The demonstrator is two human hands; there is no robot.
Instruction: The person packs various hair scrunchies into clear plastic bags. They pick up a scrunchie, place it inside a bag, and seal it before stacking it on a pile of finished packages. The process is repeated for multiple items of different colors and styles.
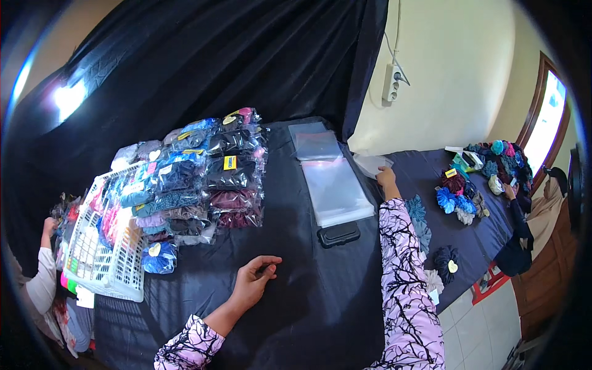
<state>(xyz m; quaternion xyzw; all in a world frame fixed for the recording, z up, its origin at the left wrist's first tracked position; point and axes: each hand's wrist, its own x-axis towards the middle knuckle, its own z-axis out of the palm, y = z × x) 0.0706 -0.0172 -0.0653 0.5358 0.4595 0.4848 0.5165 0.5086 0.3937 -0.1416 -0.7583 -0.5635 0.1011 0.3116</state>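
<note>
My left hand [253, 280] hovers over the black tablecloth, fingers curled with a gap between thumb and forefinger and nothing in it. My right hand [385, 177] reaches forward to a clear plastic bag [368, 164] at the table's back right, its fingertips at the bag's edge. Left of it lie stacks of clear plastic bags [340, 192], with a black case [339, 235] at their near end. Scrunchies packed in clear bags [230, 170] are piled at the left. Loose teal scrunchies [418, 222] lie beside my right sleeve.
A white plastic basket [125, 277] stands at the left, near a co-worker's hand [50, 225]. At the right, another co-worker's hand [510, 190] is by a heap of scrunchies [504, 162]. A power strip [392, 83] hangs on the wall.
</note>
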